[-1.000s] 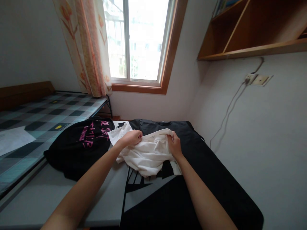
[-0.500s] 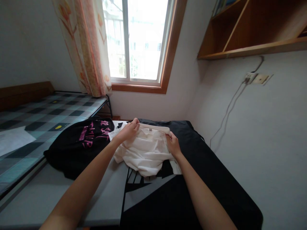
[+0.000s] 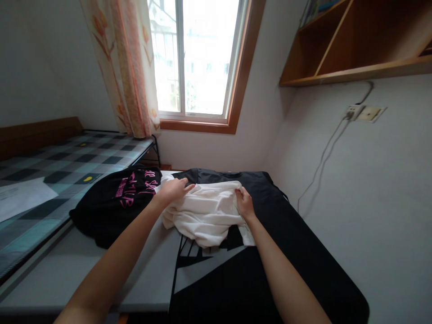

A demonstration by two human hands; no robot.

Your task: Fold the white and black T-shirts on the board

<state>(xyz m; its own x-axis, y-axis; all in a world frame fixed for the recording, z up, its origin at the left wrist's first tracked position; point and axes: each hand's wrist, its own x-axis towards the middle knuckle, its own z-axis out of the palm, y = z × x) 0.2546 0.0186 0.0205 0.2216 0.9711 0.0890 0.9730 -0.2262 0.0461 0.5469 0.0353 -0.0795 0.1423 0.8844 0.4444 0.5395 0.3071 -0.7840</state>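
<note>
The right hand (image 3: 244,200) pinches a corner of the white cloth (image 3: 209,211) atop the black fabric (image 3: 303,247), I judge to steady it, though from here I can't tell whether the left hand (image 3: 173,190) opposite grips too.

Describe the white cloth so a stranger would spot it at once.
By the window stands a table. Right of its pink-lettered black bundle, look between the left hand and right hand for the crumpled cloth, plain white against black fabric.
</note>
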